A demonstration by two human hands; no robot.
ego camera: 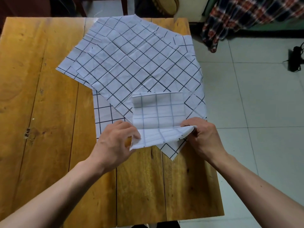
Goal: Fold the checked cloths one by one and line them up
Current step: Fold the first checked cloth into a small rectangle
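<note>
Several white cloths with a dark check lie spread and overlapping in a pile (131, 63) on the wooden table (41, 96). On top of the pile, near me, sits a partly folded checked cloth (158, 111), a small rectangle with its near edge lifted. My left hand (115, 142) pinches the near left corner of that cloth. My right hand (204, 137) pinches its near right corner. Between the two hands the lifted edge hangs slightly above the pile.
The table's right edge (212, 162) runs close to my right hand; beyond it is a tiled floor (255, 112). A plaid blanket (246, 17) hangs at the top right, and a black object (295, 60) lies on the floor. A bare wood surface spreads on the left.
</note>
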